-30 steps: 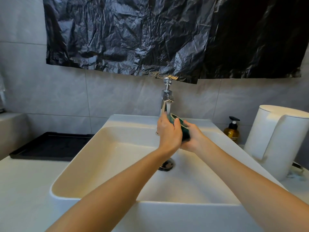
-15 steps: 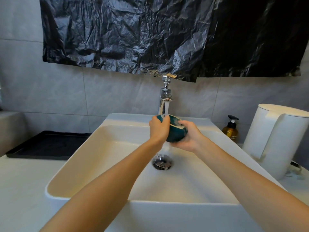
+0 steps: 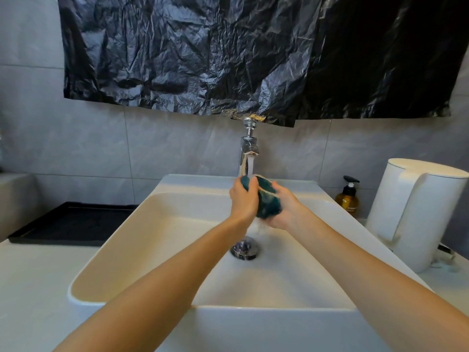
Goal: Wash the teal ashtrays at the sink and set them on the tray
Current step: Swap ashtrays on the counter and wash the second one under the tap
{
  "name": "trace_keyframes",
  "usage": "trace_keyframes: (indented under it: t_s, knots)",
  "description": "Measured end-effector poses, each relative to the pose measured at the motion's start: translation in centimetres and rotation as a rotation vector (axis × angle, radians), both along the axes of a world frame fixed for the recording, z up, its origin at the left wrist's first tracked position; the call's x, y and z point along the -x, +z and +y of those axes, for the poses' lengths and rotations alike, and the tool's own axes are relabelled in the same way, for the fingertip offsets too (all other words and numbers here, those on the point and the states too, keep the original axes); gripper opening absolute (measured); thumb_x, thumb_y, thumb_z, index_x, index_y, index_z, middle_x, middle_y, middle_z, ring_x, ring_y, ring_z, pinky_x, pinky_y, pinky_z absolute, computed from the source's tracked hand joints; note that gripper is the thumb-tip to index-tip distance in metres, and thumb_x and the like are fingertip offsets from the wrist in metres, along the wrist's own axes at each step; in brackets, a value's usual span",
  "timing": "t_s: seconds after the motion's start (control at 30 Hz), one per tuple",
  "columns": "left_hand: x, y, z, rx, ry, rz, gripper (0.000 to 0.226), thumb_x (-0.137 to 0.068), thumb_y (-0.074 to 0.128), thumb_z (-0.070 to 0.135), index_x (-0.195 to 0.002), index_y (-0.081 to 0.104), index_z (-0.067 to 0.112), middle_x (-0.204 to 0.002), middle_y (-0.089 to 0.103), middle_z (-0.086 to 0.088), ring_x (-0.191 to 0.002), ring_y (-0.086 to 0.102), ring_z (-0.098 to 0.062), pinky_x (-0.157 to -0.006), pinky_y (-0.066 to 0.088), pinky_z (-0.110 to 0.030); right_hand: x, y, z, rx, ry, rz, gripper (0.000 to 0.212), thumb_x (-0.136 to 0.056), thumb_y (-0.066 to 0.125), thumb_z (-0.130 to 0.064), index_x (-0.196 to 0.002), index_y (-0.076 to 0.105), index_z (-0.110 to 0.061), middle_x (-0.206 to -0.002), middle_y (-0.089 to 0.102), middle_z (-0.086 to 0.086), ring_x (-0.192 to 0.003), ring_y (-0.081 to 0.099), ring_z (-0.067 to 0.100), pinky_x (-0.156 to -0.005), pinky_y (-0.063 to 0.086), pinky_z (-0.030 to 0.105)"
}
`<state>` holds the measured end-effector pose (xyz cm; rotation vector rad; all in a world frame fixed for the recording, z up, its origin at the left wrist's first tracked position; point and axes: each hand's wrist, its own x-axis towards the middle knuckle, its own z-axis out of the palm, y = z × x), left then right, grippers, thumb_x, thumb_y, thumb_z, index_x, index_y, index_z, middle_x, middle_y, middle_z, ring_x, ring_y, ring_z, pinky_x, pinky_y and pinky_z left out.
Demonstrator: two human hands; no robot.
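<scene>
Ashtray (image 3: pixel 269 203) under tap (image 3: pixel 247 158), rim tilted leftward, wrapped in grip of left hand (image 3: pixel 243 200) and right hand (image 3: pixel 285 212).

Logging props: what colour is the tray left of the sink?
The tray is black; head view shows it.

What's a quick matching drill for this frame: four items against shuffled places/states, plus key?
Items:
1. teal ashtray
2. black tray
3. amber pump bottle
4. faucet

Places/states:
a. left of the sink
b. running water
c. gripped by the left hand and right hand
d. beside the white container

Pairs: 1-c, 2-a, 3-d, 4-b
</scene>
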<state>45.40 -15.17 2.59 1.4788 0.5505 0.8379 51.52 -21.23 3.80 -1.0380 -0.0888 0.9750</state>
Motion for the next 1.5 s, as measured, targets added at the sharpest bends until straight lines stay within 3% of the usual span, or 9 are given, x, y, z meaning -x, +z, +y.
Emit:
trace_keyframes:
  t_s: [0.13, 0.33, 0.57, 0.7, 0.83, 0.93, 1.2, 1.37, 1.5]
  knots:
    - [-0.6, 0.4, -0.7, -0.062, 0.034, 0.003, 0.046, -0.1, 0.036, 0.031, -0.143, 0.032, 0.015, -0.139, 0.037, -0.009, -0.124, 0.043, -0.025, -0.107, 0.038, -0.038, -0.6, -0.3, -0.4, 0.025, -0.056, 0.022, 0.033, -0.089, 0.06, -0.038, -0.11, 0.064, -0.014, -0.093, 0.068, 0.009, -0.082, 0.065, 0.025, -0.062, 0.056, 0.034]
    - [-0.1, 0.4, 1.3, -0.05, -0.032, 0.058, 0.042, -0.101, 0.024, 0.038, -0.119, 0.051, 0.012, -0.11, 0.056, -0.007, -0.099, 0.053, -0.016, -0.084, 0.045, -0.028, 0.0, -0.3, -0.5, 0.004, -0.039, 0.023, 0.028, -0.093, 0.057, -0.033, -0.089, 0.062, -0.006, -0.079, 0.068, 0.015, -0.077, 0.062, 0.029, -0.065, 0.051, 0.038]
    - [0.6, 1.0, 2.0, 0.218, -0.274, 0.025, 0.046, -0.094, 0.057, 0.028, -0.127, 0.05, -0.003, -0.122, 0.061, -0.015, -0.113, 0.059, -0.026, -0.097, 0.05, -0.037, -1.2, -0.3, -0.7, -0.049, -0.118, 0.048, 0.028, -0.091, 0.056, -0.034, -0.102, 0.063, -0.01, -0.104, 0.066, 0.014, -0.092, 0.061, 0.028, -0.089, 0.049, 0.038]
    - [1.9, 1.5, 3.1, 0.387, -0.408, -0.005, 0.042, -0.087, 0.067, 0.025, -0.119, 0.059, -0.001, -0.114, 0.066, -0.015, -0.101, 0.064, -0.022, -0.079, 0.057, -0.027, -0.9, 0.0, -0.8, -0.052, -0.073, 0.045, 0.032, -0.09, 0.061, -0.034, -0.114, 0.062, -0.012, -0.104, 0.067, 0.013, -0.089, 0.062, 0.029, -0.07, 0.052, 0.04]
    - [2.3, 1.8, 3.8, 0.451, -0.454, -0.052, 0.042, -0.089, 0.063, 0.023, -0.122, 0.057, -0.002, -0.122, 0.062, -0.017, -0.107, 0.061, -0.025, -0.086, 0.052, -0.03, -0.4, 0.1, -0.8, 0.026, 0.034, -0.039, 0.02, -0.092, 0.058, -0.024, -0.095, 0.062, -0.005, -0.095, 0.063, 0.017, -0.086, 0.059, 0.029, -0.079, 0.05, 0.039]
    - [2.3, 1.9, 4.3, 0.46, -0.421, -0.042, 0.041, -0.088, 0.064, 0.024, -0.118, 0.057, -0.003, -0.117, 0.062, -0.017, -0.102, 0.061, -0.025, -0.081, 0.053, -0.029, 0.4, -0.3, -0.8, 0.052, 0.13, -0.128, 0.025, -0.1, 0.043, -0.02, -0.094, 0.06, -0.003, -0.099, 0.061, 0.018, -0.09, 0.056, 0.033, -0.101, 0.042, 0.046]
    - [3.1, 2.0, 5.7, 0.627, -0.237, -0.092, 0.026, -0.092, 0.06, 0.028, -0.102, 0.057, 0.004, -0.103, 0.061, -0.015, -0.101, 0.058, -0.03, -0.085, 0.05, -0.042, 3.1, -1.2, 0.3, 0.087, 0.143, -1.044, 0.031, -0.105, 0.026, -0.021, -0.127, 0.048, -0.021, -0.115, 0.059, -0.003, -0.099, 0.056, 0.008, -0.073, 0.046, 0.005]
    - [3.7, 2.3, 5.4, 0.647, -0.293, -0.12, 0.032, -0.093, 0.058, 0.027, -0.116, 0.056, 0.005, -0.103, 0.062, -0.013, -0.09, 0.06, -0.028, -0.072, 0.052, -0.04, 2.6, -1.4, 0.6, 0.05, 0.14, -1.108, 0.042, -0.105, 0.024, -0.03, -0.147, 0.031, -0.03, -0.129, 0.053, -0.009, -0.112, 0.053, 0.007, -0.083, 0.046, 0.011]
    - [3.8, 2.3, 5.5, 0.634, -0.277, -0.15, 0.025, -0.093, 0.057, 0.026, -0.108, 0.057, 0.005, -0.099, 0.062, -0.013, -0.087, 0.06, -0.026, -0.081, 0.049, -0.04, 2.8, -1.5, -0.3, 0.263, 0.142, -1.243, 0.043, -0.104, 0.02, -0.038, -0.133, 0.049, -0.023, -0.123, 0.056, -0.004, -0.112, 0.051, 0.013, -0.088, 0.037, 0.024]
